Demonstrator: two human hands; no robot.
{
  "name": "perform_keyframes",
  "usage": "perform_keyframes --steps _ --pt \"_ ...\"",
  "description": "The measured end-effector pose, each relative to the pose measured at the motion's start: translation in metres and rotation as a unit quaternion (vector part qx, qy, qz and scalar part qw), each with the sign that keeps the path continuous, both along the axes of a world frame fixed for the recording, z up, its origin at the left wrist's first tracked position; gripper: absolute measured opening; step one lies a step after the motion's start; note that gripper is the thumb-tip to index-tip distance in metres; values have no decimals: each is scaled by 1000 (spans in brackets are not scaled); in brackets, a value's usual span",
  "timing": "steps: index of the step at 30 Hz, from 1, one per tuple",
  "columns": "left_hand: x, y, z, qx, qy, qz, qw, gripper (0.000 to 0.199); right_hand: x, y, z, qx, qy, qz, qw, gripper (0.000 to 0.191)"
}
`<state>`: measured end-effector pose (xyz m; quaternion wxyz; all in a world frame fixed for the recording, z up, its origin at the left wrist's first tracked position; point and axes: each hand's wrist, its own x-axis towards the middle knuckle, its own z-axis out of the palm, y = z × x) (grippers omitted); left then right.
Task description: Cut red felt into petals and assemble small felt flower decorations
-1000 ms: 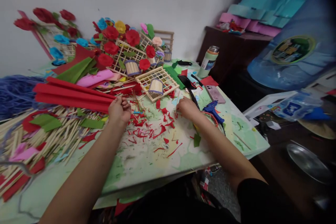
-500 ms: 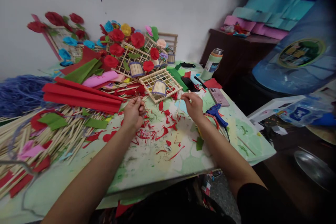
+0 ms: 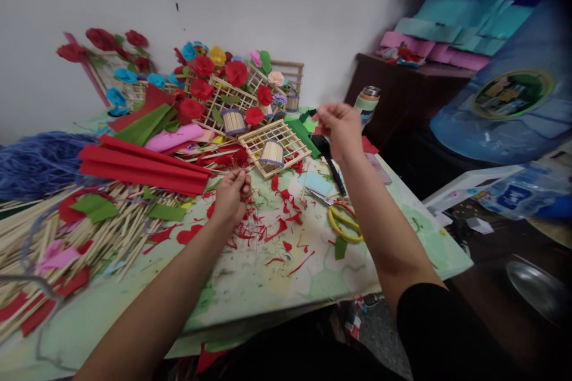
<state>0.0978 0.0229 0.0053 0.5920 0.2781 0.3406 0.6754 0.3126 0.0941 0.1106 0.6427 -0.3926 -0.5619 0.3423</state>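
My left hand [image 3: 232, 195] is closed in a pinch low over the red paper scraps [image 3: 272, 220]. What lies between its fingertips is too small to make out. My right hand [image 3: 342, 131] is raised above the far right of the table, thumb and fingers pinched together and slightly blurred; anything in them cannot be made out. Just beyond the left hand lies a small lattice of sticks [image 3: 292, 143] with a little half-round stick basket [image 3: 271, 153] on it. Yellow-handled scissors [image 3: 345, 225] lie left of my right forearm, beside a light blue paper square [image 3: 316, 183].
Folded red paper [image 3: 143, 166], a heap of thin sticks [image 3: 129, 226] and blue string [image 3: 40, 164] cover the left side. Lattices with red paper flowers [image 3: 202, 65] lean at the wall. A bottle [image 3: 367, 104] stands behind my right hand; a large water jug [image 3: 496, 89] is at right.
My right hand has risen and moved away from me, off the scraps near the blue paper. The scissors now show more, and my forearm hides the blue glue gun. My left hand stays pinched in place.
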Motion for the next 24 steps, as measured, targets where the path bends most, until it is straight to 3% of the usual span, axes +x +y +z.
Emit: perform_keyframes --steps 3,7,11,18,24 --pt "4 -4 4 -39 -7 -7 999 3 -23 -32 -25 -184 36 189 964 16" --pt "13 -11 4 -76 -36 -59 995 9 -50 -65 -80 -315 57 272 907 22" --pt "18 -14 -1 -83 -39 -98 991 4 -64 -74 -104 -309 24 257 915 20" --pt "17 -13 -6 -91 -34 -96 991 9 -68 -76 -99 -231 -51 206 950 17" --pt "21 -15 -2 -52 -6 -99 994 17 -66 -73 -101 -190 -89 198 957 17"
